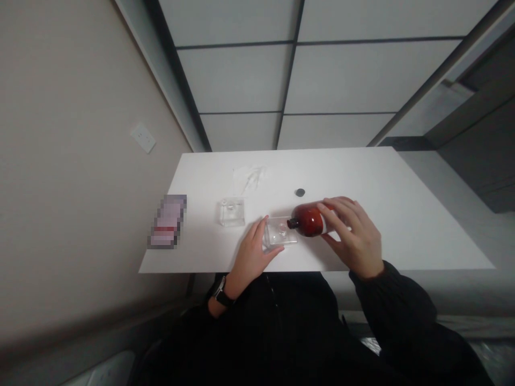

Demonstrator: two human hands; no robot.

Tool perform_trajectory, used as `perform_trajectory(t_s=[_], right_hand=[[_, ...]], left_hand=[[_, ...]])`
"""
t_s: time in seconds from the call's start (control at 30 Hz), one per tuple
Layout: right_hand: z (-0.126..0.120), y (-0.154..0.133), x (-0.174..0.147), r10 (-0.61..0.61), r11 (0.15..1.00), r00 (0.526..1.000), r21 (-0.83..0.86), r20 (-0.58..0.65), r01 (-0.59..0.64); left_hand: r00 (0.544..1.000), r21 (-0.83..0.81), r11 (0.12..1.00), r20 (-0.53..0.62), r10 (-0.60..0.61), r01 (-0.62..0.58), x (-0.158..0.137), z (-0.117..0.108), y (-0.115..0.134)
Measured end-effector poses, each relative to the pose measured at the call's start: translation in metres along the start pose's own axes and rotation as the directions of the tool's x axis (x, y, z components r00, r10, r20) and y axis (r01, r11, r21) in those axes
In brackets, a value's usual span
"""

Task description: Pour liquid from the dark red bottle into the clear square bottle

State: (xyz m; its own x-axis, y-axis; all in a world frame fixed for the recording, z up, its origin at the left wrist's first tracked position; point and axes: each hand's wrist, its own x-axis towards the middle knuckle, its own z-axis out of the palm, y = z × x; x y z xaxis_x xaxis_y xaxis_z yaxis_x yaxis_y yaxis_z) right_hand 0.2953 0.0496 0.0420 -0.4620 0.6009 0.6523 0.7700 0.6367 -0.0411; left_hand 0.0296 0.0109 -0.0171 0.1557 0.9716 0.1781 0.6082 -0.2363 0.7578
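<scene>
Holds brown bottle (309, 221) sideways in curled right hand (356, 236).
Aims neck (293, 223) leftward over clear box (277, 234) clasped between parted fingers of left hand (252, 252).

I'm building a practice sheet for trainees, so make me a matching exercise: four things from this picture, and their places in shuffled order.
Things
1. Glossy red-brown bottle
2. Small dark round disc
3. White rectangular socket plate
4. Black-strapped wristwatch

Places
A. On the pale wall at the left
B. Around the wrist of the left hand
C. In the right hand, tipped, its neck over a clear square container
D. On the white tabletop, touched by neither hand

Pairs: 1-C, 2-D, 3-A, 4-B
</scene>
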Motion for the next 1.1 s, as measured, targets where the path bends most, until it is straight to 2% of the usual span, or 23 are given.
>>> perform_trajectory(t_s=[0.3, 0.77, 1.1], right_hand=[[-0.0019, 0.0006, 0.0033, 0.004, 0.999, 1.0, 0.044, 0.022, -0.005], [-0.0056, -0.0013, 0.0073, -0.036, 0.998, 0.999, -0.053, 0.031, 0.037], [-0.0062, -0.0006, 0.0078, -0.021, 1.0, 0.999, -0.001, 0.042, 0.021]], left_hand=[[1.0, 0.016, 1.0, 0.009, -0.003, 0.003, 0.0005, -0.0001, 0.0019], [1.0, 0.032, 0.999, -0.005, 0.011, -0.011, -0.0008, 0.0007, 0.0022], [1.0, 0.023, 1.0, 0.005, 0.006, -0.006, -0.0008, 0.0005, 0.0014]])
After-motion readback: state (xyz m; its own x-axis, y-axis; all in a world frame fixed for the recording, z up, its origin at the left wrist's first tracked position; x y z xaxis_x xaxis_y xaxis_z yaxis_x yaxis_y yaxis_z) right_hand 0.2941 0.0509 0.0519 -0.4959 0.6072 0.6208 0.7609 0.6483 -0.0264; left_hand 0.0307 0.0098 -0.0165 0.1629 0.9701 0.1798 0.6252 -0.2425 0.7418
